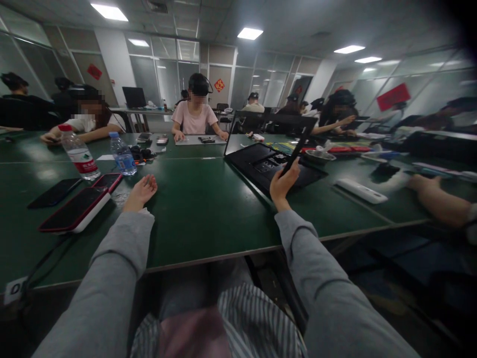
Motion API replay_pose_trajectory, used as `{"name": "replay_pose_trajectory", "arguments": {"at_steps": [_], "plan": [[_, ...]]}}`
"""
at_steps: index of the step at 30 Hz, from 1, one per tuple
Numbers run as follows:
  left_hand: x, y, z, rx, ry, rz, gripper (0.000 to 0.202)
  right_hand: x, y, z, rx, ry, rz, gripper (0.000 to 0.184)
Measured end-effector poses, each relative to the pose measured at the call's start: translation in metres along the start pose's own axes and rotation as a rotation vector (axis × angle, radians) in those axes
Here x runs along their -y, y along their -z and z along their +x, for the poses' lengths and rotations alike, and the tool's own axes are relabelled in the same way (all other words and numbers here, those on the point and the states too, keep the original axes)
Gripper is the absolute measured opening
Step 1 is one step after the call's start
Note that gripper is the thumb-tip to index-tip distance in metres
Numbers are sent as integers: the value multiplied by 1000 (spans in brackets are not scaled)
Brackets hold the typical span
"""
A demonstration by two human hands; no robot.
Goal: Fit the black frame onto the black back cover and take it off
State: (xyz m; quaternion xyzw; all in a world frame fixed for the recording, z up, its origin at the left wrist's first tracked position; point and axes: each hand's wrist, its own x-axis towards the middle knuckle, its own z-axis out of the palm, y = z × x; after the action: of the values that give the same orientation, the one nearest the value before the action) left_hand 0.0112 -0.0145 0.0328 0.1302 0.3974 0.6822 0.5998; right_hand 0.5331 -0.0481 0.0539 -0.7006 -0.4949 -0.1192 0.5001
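One hand on one frame

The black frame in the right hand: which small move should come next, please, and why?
Perhaps bring the left hand over to steady the black frame: it tilts above the black shell, only the right hand grips it, and the left looks empty.

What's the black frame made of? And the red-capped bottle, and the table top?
Frame: probably plastic, with a dull finish; it's thin and shows little shine. Bottle: clear, glossy plastic, it seems; you can see through it. Table top: smooth, slightly shiny green, with soft glare; maybe a rubbery mat or coated board, I can't tell which.
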Motion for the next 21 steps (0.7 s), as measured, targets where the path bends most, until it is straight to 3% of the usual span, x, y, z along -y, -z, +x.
{"name": "replay_pose_trajectory", "arguments": {"at_steps": [3, 5, 8, 11, 16, 21], "plan": [[2, 0, 2, 7, -17, 25, 25, 17, -2, -7, 157, 111, 37, 77], [4, 0, 5, 22, -32, 43, 24, 21, -9, -11, 196, 169, 43, 75], [6, 3, 12, 51, -79, 80, 21, 16, -26, -12, 112, 262, 123, 73], [5, 3, 21, 45, -159, 132, 34, 9, -39, -11, -14, 321, 285, 72], [7, -6, 38, -124, -350, 286, 52, 13, -37, -14, -47, 288, 377, 71], [8, -12, 44, -102, -568, 380, 59, 19, -38, -21, -21, 189, 415, 71]]}}
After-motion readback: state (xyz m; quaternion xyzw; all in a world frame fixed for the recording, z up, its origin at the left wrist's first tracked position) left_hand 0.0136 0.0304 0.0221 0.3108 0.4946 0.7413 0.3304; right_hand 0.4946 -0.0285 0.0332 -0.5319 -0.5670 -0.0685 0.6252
